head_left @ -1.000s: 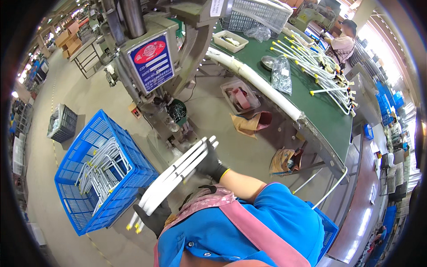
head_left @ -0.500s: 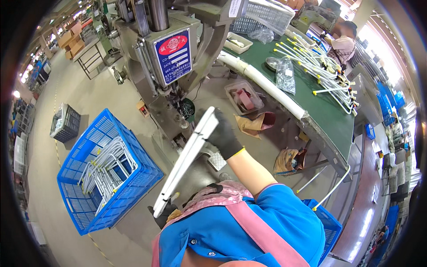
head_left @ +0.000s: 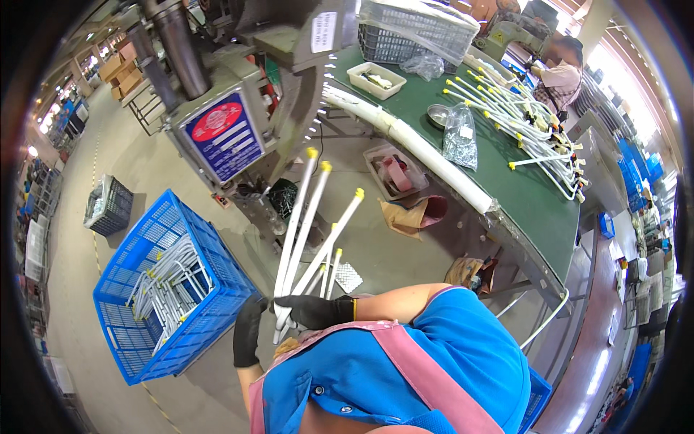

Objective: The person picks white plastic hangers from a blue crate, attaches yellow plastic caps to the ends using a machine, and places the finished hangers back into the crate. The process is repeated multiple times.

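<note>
Beside blue crate [head_left: 210, 289], right hand [head_left: 314, 311] fingers clenched on white tubes [head_left: 307, 231], left hand [head_left: 248, 333] grip hidden

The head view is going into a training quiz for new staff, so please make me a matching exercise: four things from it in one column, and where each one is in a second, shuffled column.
Things:
1. white tubes with yellow end caps
2. blue plastic crate
3. clear bag of small metal parts
4. white tray

Places:
A. on the floor, at the person's left, holding bent white tubes
B. on the green table, near its far end
C. gripped in the gloved right hand
D. lying on the green table, towards its middle

Pairs: 1-C, 2-A, 3-D, 4-B
</note>
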`<action>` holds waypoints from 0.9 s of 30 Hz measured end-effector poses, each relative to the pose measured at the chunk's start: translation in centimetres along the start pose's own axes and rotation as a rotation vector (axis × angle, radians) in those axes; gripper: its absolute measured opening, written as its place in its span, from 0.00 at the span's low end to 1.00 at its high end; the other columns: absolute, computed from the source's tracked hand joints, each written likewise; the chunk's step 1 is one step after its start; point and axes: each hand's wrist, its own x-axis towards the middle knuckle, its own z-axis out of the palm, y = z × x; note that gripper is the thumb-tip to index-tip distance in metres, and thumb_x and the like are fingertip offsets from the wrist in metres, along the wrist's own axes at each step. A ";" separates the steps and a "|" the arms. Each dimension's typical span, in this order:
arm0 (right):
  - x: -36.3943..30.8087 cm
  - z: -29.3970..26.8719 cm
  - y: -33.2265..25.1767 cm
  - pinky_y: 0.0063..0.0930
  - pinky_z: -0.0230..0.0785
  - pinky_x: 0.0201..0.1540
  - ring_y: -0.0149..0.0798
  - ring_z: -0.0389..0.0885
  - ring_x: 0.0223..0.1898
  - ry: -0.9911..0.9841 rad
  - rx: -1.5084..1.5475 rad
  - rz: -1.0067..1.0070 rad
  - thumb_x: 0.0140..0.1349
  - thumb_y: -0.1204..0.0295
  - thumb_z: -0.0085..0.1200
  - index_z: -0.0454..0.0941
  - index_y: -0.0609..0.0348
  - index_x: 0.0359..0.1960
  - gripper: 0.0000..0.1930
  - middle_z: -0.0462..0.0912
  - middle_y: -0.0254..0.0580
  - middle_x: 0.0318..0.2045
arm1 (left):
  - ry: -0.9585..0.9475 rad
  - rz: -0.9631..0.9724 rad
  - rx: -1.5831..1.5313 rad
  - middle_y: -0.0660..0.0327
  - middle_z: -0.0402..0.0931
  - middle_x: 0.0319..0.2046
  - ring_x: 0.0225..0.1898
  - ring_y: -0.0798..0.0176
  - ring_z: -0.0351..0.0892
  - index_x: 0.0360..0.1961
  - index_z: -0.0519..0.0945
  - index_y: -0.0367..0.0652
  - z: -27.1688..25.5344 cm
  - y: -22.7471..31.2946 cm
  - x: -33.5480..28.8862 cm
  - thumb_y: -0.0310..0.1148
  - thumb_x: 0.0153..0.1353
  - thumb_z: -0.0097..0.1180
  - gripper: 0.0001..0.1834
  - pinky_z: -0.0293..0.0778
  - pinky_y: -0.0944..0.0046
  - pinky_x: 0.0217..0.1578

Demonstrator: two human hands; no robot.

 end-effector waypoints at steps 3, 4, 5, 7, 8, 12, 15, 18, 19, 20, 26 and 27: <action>-1.7 -1.9 -0.7 0.27 0.67 0.34 0.32 0.76 0.33 -0.178 -0.667 -0.131 0.65 0.64 0.49 0.74 0.61 0.44 0.14 0.78 0.46 0.34 | -0.438 -0.335 -0.106 0.57 0.78 0.39 0.40 0.64 0.77 0.50 0.73 0.33 4.4 5.0 5.5 0.34 0.59 0.56 0.20 0.71 0.66 0.43; -2.5 -2.7 -1.6 0.30 0.66 0.40 0.35 0.75 0.40 -0.487 -1.385 -0.730 0.63 0.64 0.51 0.74 0.62 0.48 0.16 0.78 0.48 0.35 | -0.448 -0.283 -0.231 0.57 0.79 0.38 0.39 0.64 0.78 0.50 0.74 0.34 5.5 5.8 5.8 0.32 0.56 0.58 0.21 0.72 0.66 0.42; -3.2 -2.8 -2.1 0.32 0.66 0.41 0.37 0.76 0.41 -0.445 -1.328 -0.452 0.62 0.64 0.50 0.74 0.62 0.48 0.17 0.78 0.49 0.37 | -0.442 -0.271 -0.342 0.57 0.79 0.38 0.38 0.64 0.78 0.50 0.74 0.34 6.6 6.2 6.0 0.30 0.53 0.61 0.22 0.73 0.66 0.42; -4.6 -2.6 -3.3 0.33 0.66 0.46 0.40 0.75 0.45 -0.407 -1.197 -0.023 0.63 0.67 0.48 0.72 0.61 0.50 0.17 0.77 0.50 0.42 | -0.380 -0.253 -0.312 0.55 0.80 0.37 0.38 0.62 0.79 0.50 0.72 0.33 7.6 6.4 5.2 0.27 0.49 0.61 0.24 0.74 0.64 0.42; -5.2 -2.3 -4.0 0.31 0.65 0.50 0.41 0.74 0.49 -0.519 -1.127 -0.017 0.64 0.68 0.47 0.71 0.60 0.52 0.17 0.76 0.50 0.46 | -0.337 -0.307 -0.320 0.55 0.80 0.37 0.38 0.62 0.80 0.49 0.73 0.33 7.7 6.3 4.6 0.25 0.48 0.62 0.25 0.74 0.65 0.42; -8.4 -2.0 -9.2 0.31 0.62 0.59 0.40 0.71 0.56 -0.528 -1.420 -0.107 0.62 0.74 0.50 0.69 0.63 0.57 0.20 0.74 0.49 0.54 | -0.209 -0.354 -0.151 0.55 0.80 0.38 0.37 0.65 0.79 0.52 0.72 0.33 7.3 5.8 1.1 0.29 0.54 0.58 0.23 0.74 0.65 0.41; -7.7 -2.6 -13.3 0.27 0.67 0.53 0.32 0.76 0.48 -0.231 -1.188 -0.398 0.60 0.78 0.53 0.73 0.60 0.53 0.18 0.80 0.41 0.46 | -0.120 -0.433 -0.207 0.54 0.80 0.38 0.34 0.65 0.80 0.52 0.71 0.33 7.6 6.0 -1.7 0.33 0.58 0.56 0.23 0.75 0.65 0.38; -4.8 -3.9 -17.7 0.32 0.69 0.46 0.41 0.79 0.41 0.342 -1.388 -0.602 0.55 0.69 0.57 0.74 0.64 0.51 0.21 0.81 0.51 0.43 | -0.092 -0.477 -0.237 0.53 0.79 0.40 0.35 0.64 0.80 0.52 0.72 0.33 7.6 6.8 -4.4 0.40 0.59 0.56 0.25 0.75 0.63 0.39; -3.5 -4.2 -18.8 0.33 0.68 0.48 0.44 0.78 0.45 0.381 -1.488 -0.689 0.56 0.68 0.57 0.73 0.65 0.52 0.22 0.79 0.52 0.46 | -0.079 -0.462 -0.190 0.54 0.79 0.40 0.36 0.63 0.79 0.52 0.72 0.33 7.6 7.1 -5.3 0.41 0.59 0.56 0.25 0.74 0.63 0.40; -2.2 -4.4 -20.0 0.35 0.68 0.51 0.47 0.76 0.49 0.434 -1.590 -0.776 0.57 0.66 0.56 0.72 0.65 0.53 0.23 0.77 0.54 0.49 | -0.067 -0.457 -0.149 0.54 0.79 0.40 0.36 0.63 0.79 0.52 0.72 0.33 7.6 7.5 -6.2 0.41 0.59 0.56 0.25 0.74 0.63 0.41; 2.8 -4.1 -22.1 0.28 0.70 0.48 0.36 0.80 0.43 0.218 -1.381 -0.710 0.58 0.65 0.57 0.75 0.65 0.50 0.20 0.82 0.47 0.41 | 0.011 -0.447 -0.039 0.56 0.79 0.41 0.40 0.64 0.76 0.55 0.71 0.34 7.3 8.5 -9.9 0.41 0.57 0.57 0.28 0.71 0.64 0.45; 3.1 -3.8 -21.8 0.27 0.70 0.47 0.34 0.79 0.41 0.214 -1.366 -0.712 0.58 0.65 0.57 0.76 0.65 0.48 0.19 0.83 0.45 0.39 | 0.009 -0.532 -0.086 0.56 0.78 0.40 0.40 0.65 0.76 0.56 0.70 0.32 7.2 8.6 -10.5 0.39 0.56 0.58 0.29 0.70 0.65 0.44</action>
